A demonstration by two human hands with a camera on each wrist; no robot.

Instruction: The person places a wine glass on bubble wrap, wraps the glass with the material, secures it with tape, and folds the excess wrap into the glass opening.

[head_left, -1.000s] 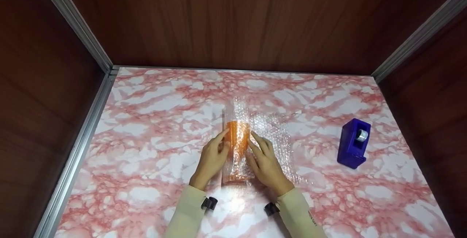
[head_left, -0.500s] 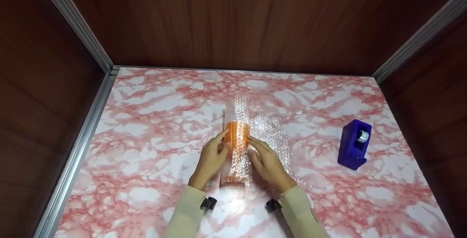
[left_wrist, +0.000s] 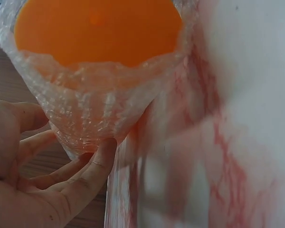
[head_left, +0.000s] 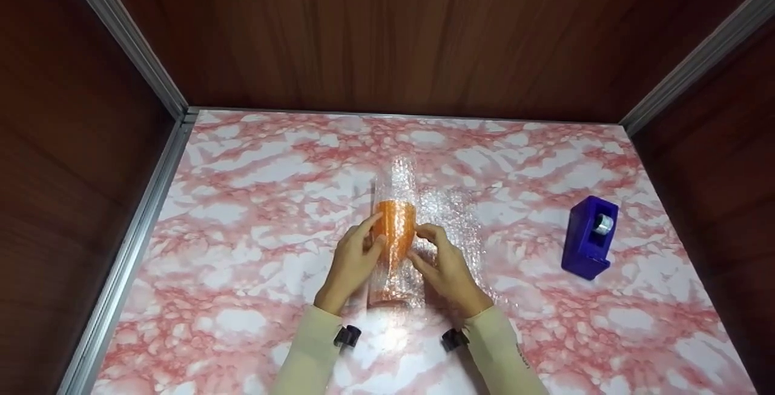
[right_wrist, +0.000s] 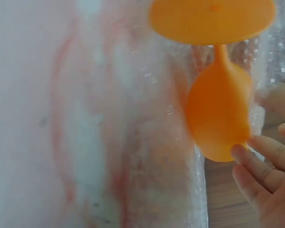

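An orange plastic goblet (head_left: 396,222) lies on its side on the table, its round foot (left_wrist: 99,31) toward the person and its bowl pointing away. Clear bubble wrap (head_left: 402,180) goes round it and sticks out past the bowl's rim. My left hand (head_left: 352,262) grips the wrapped bowl from the left, thumb and fingers bent against it. From the right side, my right hand (head_left: 448,268) holds the bowl between thumb and bent fingertips (right_wrist: 240,152). Stem and foot show through between the two wrists.
A loose flap of bubble wrap (head_left: 451,213) spreads flat to the right of the goblet. Farther right stands a purple tape dispenser (head_left: 587,240) with a roll of clear tape. Dark wood-grain panels (head_left: 387,37) and metal rails enclose the pink-and-white marbled table (head_left: 242,322).
My right hand's fingers have gone from stretched along the wrap to bent at the bowl's side. The goblet has turned slightly, while my left hand keeps its place.
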